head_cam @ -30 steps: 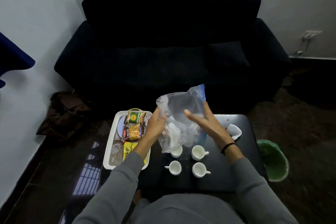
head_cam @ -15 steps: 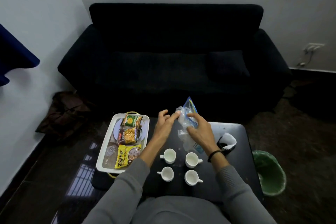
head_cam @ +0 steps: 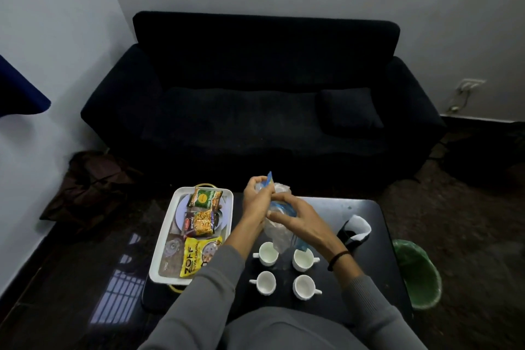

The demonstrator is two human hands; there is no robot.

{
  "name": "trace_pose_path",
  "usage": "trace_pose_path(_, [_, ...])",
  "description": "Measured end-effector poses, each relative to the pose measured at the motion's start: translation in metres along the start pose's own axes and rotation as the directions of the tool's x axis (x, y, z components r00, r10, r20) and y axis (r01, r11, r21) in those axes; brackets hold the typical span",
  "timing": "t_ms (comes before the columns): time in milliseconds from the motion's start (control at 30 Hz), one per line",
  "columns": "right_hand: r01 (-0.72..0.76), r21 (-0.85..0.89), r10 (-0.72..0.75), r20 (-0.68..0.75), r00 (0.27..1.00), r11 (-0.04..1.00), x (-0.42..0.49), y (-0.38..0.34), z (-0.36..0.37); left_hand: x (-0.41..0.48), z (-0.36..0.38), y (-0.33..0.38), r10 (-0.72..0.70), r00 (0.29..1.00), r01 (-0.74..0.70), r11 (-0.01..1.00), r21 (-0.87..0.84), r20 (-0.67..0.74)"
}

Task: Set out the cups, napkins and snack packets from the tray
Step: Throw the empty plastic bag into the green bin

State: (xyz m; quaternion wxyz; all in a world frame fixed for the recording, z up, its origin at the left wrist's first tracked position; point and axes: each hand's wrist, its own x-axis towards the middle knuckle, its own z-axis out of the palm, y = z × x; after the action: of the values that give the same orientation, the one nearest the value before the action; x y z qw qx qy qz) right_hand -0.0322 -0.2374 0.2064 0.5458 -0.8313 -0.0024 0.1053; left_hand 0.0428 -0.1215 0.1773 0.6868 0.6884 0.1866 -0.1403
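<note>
Room: black sofa (head_cam: 255, 111) fills the upper middle; low black table (head_cam: 366, 239) sits at lower centre.
Open room: bare tabletop shows right of the cups (head_cam: 284, 270), out to the rounded right edge; a green bin (head_cam: 420, 275) stands just past it.
Tray (head_cam: 163, 247): lower left, at the table's left edge, holding three packets (head_cam: 200, 224).
Cups: four, in a square, just below the hands.
Left hand (head_cam: 257, 202): closed on the top of a clear bag (head_cam: 277, 233).
Right hand (head_cam: 298, 220): fingers curled round the bag's middle, directly over the far cups.
</note>
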Motion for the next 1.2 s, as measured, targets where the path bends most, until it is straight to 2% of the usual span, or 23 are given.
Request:
trace_pose_path(100, [0.037, 0.104, -0.027, -0.102, 0.994, 0.994, -0.002, -0.007, 0.006, 0.012, -0.008, 0.002, -0.021, 0.997, 0.016, 0.998, -0.064, -0.080])
trace_pose_path(200, [0.034, 0.120, -0.006, -0.228, 0.974, 0.992, -0.005, -0.014, 0.006, 0.023, -0.020, 0.003, -0.125, 0.971, 0.073, 0.967, -0.244, -0.202])
trace_pose_path(267, [0.061, 0.067, -0.040, -0.277, 0.960, 0.996, -0.007, -0.016, 0.009, 0.030, -0.029, 0.003, -0.171, 0.944, 0.077, 0.946, -0.316, -0.281])
trace_pose_path(367, [0.104, -0.012, -0.103, -0.262, 0.960, 0.995, -0.007, -0.019, 0.018, 0.034, -0.034, 0.007, -0.239, 0.908, 0.105, 0.925, -0.365, -0.344])
trace_pose_path(500, [0.192, -0.227, -0.245, -0.236, 0.940, 0.955, 0.000, -0.019, 0.037, 0.035, -0.030, 0.013, -0.350, 0.875, 0.193, 0.886, -0.420, -0.336])
trace_pose_path(600, [0.156, -0.337, -0.250, -0.255, 0.934, 0.928, 0.008, -0.009, 0.043, 0.037, -0.021, 0.017, -0.287, 0.922, 0.189, 0.920, -0.344, -0.260])
trace_pose_path(700, [0.040, -0.307, -0.167, -0.400, 0.901, 0.951, 0.011, -0.003, 0.037, 0.027, -0.007, 0.023, -0.156, 0.988, 0.145, 0.948, -0.283, -0.015])
trace_pose_path(800, [-0.040, -0.186, -0.065, -0.527, 0.847, 0.982, 0.011, 0.001, 0.020, 0.014, 0.007, 0.026, -0.082, 0.979, 0.109, 0.984, -0.140, 0.186])
trace_pose_path(900, [-0.067, -0.028, 0.037, -0.593, 0.804, 0.997, 0.001, 0.004, -0.001, -0.001, 0.024, 0.030, -0.116, 0.940, 0.104, 0.993, 0.054, 0.322])
trace_pose_path(967, [-0.056, 0.021, 0.057, -0.627, 0.777, 0.998, -0.006, 0.009, -0.016, -0.011, 0.038, 0.029, -0.147, 0.911, 0.090, 0.983, 0.161, 0.386])
trace_pose_path(1067, [-0.064, 0.114, 0.124, -0.658, 0.743, 0.991, -0.022, 0.022, -0.047, -0.029, 0.075, 0.025, -0.150, 0.879, 0.073, 0.980, 0.183, 0.453])
trace_pose_path(1200, [-0.133, 0.177, 0.220, -0.698, 0.682, 0.975, -0.045, 0.048, -0.087, -0.056, 0.132, 0.011, -0.149, 0.897, 0.043, 0.966, 0.254, 0.417])
